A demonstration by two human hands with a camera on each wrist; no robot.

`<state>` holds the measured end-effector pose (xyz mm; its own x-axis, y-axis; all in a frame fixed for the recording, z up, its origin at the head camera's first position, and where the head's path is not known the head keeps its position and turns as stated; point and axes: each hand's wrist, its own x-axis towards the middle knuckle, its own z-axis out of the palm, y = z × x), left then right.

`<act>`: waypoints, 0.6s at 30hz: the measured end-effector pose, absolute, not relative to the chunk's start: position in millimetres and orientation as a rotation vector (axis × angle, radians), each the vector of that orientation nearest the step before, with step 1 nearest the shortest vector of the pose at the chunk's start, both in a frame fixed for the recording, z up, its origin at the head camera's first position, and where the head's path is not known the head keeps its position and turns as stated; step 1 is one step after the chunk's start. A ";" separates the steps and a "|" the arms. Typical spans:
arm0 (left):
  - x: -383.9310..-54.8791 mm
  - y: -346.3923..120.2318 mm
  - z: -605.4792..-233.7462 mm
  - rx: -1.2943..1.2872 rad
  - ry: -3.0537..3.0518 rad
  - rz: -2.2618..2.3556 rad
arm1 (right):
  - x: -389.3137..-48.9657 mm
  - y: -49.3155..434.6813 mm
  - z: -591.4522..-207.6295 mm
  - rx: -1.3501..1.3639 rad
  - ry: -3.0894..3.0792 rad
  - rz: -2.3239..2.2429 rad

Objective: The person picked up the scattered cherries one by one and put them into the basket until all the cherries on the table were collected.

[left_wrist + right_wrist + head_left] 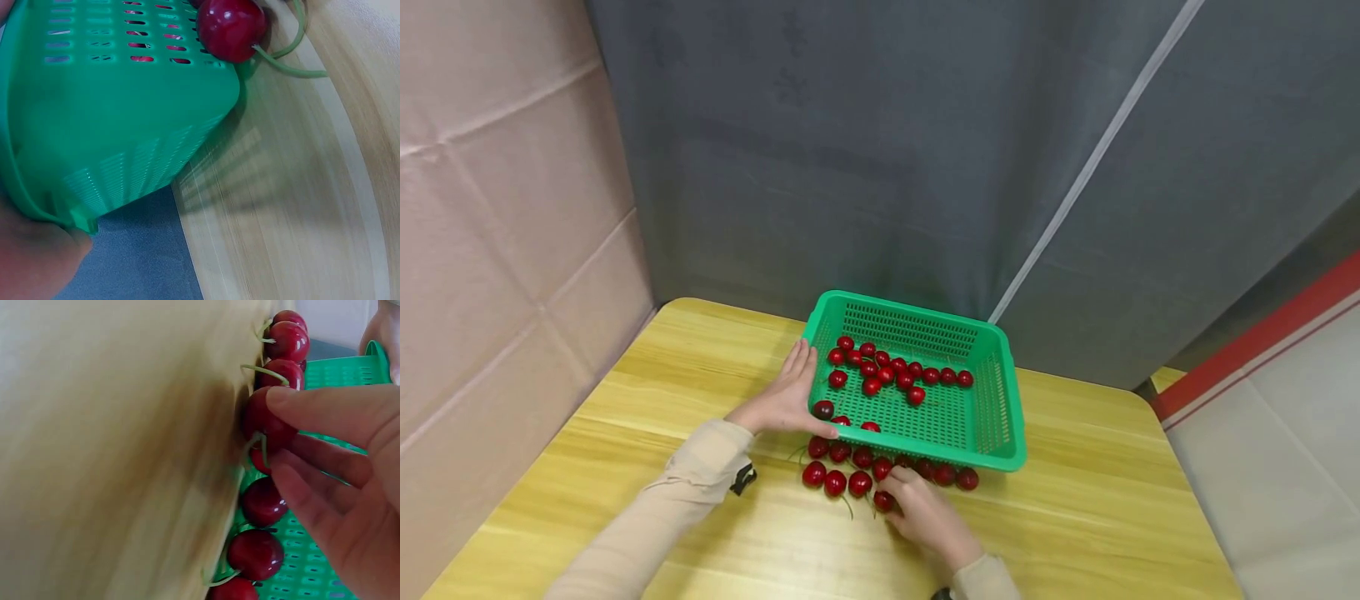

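Observation:
A green plastic basket (917, 446) stands on the wooden table with several red cherries (886, 374) inside. My left hand (786, 398) holds its near left corner, fingers along the left side and thumb over the front rim; the left wrist view shows part of that hand (37, 256) at the rim. In front of the basket, several more cherries (860, 482) lie in two rough rows, some with green stems. My right hand (922, 510) pinches one cherry (265, 419) between thumb and fingers, at the right end of the nearer row.
Behind the table (1075, 533) hangs a dark grey curtain (850, 167), close to the basket's far side. A pale pinkish covering (512, 208) borders the left. To the right is a whitish panel with a red strip (1262, 342).

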<state>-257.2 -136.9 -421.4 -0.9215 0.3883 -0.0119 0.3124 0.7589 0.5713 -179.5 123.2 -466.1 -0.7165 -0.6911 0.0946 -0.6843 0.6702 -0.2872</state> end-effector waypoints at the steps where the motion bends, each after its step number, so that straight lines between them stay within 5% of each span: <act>1: -257.2 -136.8 -421.2 0.565 2.824 0.883 | -179.0 123.8 -466.5 -1.175 2.858 -0.473; 18: -257.1 -136.6 -421.7 0.564 2.828 0.879 | -169.1 134.2 -428.3 -1.441 2.952 -0.756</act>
<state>-257.1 -136.6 -421.7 -0.9221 0.3867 -0.0104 0.3127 0.7608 0.5686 -169.1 134.2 -428.3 -0.6132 -0.6880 0.3881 -0.7898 0.5401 -0.2907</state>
